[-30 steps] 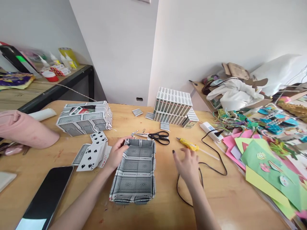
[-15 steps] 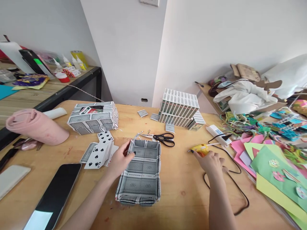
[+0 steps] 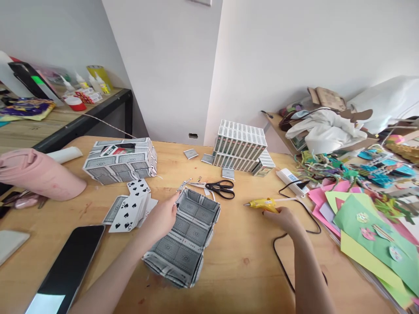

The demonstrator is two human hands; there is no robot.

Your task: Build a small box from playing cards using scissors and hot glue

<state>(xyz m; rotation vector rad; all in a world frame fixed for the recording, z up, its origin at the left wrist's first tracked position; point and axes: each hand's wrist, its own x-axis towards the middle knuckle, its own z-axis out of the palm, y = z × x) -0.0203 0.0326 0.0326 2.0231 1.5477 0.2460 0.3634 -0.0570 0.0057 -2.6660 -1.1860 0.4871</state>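
An open box made of playing cards (image 3: pixel 186 233), with grey patterned backs facing inward, sits turned at an angle in front of me. My left hand (image 3: pixel 166 219) grips its far left wall, fingers wrapped over the side and partly hidden. On the right, my right hand (image 3: pixel 285 220) is closed around the handle of a yellow hot glue gun (image 3: pixel 263 204), whose nozzle points left toward the box. Black-handled scissors (image 3: pixel 221 189) lie just beyond the box. Loose playing cards (image 3: pixel 131 211), a five of spades on top, lie left of it.
A finished-looking card-covered box (image 3: pixel 121 161) stands back left. Stacked card packs (image 3: pixel 240 146) stand at the back. A power strip (image 3: pixel 292 182), black cable (image 3: pixel 278 257) and coloured paper (image 3: pixel 369 248) lie right. A phone (image 3: pixel 68 266) and pink roll (image 3: pixel 41 172) lie left.
The box has turned, its near end swinging left, with my left hand still on its wall. My right hand has drawn the glue gun slightly left, and its grip on the handle has settled.
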